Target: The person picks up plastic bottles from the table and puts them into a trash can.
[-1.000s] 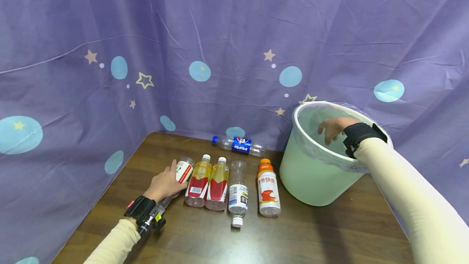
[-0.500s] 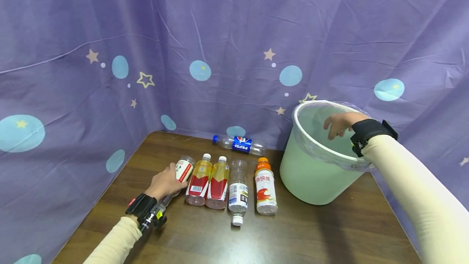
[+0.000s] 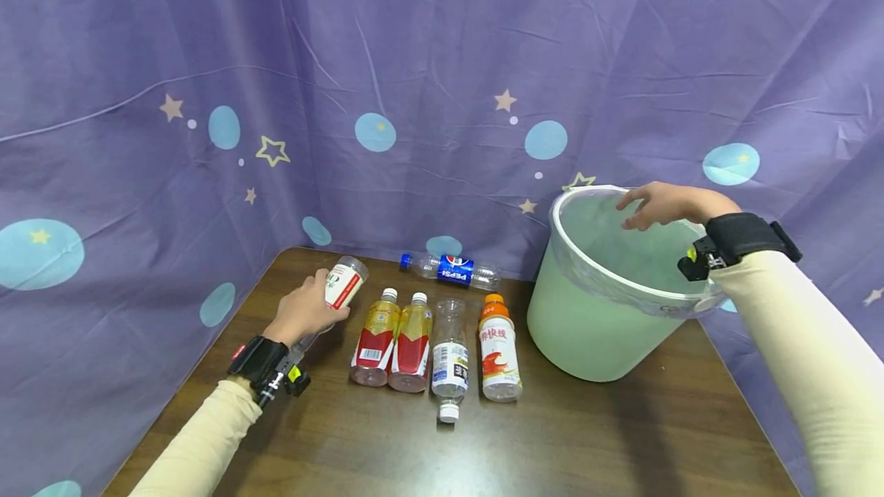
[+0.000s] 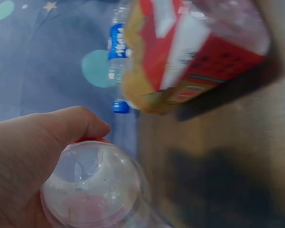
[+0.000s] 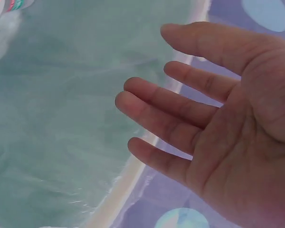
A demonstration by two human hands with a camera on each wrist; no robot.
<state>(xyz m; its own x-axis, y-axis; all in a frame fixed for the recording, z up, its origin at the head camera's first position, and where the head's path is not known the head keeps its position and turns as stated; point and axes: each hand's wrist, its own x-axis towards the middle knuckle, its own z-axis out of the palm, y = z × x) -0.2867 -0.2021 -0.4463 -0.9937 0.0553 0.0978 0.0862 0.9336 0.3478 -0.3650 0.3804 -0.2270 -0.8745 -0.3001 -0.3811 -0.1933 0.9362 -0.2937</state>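
My left hand (image 3: 308, 308) grips a clear plastic bottle (image 3: 347, 282) with a white and red label at the left of the table; in the left wrist view the thumb lies along the clear bottle (image 4: 92, 185). Over the rim of the pale green trash bin (image 3: 587, 328), my right hand (image 3: 666, 204) hangs with nothing in it. Its fingers are extended and spread in the right wrist view, above the bin's liner (image 5: 76, 118). A bottle with a white and red label (image 5: 2, 7) shows inside the bin there.
Two yellow and red bottles (image 3: 373, 343) lie beside the left hand. Right of them are a clear bottle with a white cap (image 3: 450, 366) and an orange-capped bottle (image 3: 499, 355). A Pepsi bottle (image 3: 456, 270) lies at the back by the purple curtain (image 3: 428, 60).
My left hand has shifted up and slightly left with its bottle, away from the yellow and red ones. The right hand has risen out of the bin toward its back right rim.
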